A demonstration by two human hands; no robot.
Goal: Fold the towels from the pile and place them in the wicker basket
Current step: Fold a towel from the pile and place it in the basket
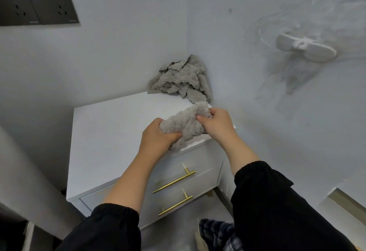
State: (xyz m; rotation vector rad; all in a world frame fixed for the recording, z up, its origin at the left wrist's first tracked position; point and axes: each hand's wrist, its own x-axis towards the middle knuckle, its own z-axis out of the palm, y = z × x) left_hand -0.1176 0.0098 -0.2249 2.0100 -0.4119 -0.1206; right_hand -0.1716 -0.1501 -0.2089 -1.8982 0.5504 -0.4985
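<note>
A pile of fluffy grey towels (181, 78) lies in the back right corner of a white cabinet top (111, 128), against the two walls. One grey towel (184, 124), bunched up, hangs over the cabinet's front right edge between my hands. My left hand (158, 138) grips its lower left end with curled fingers. My right hand (214, 124) grips its upper right end. No wicker basket is in view.
The cabinet has two drawers with gold bar handles (174, 181). Dark wall sockets (37, 5) sit at the upper left. A white hook (305, 47) sticks out of the right wall. A checked slipper (215, 235) is on the grey floor below.
</note>
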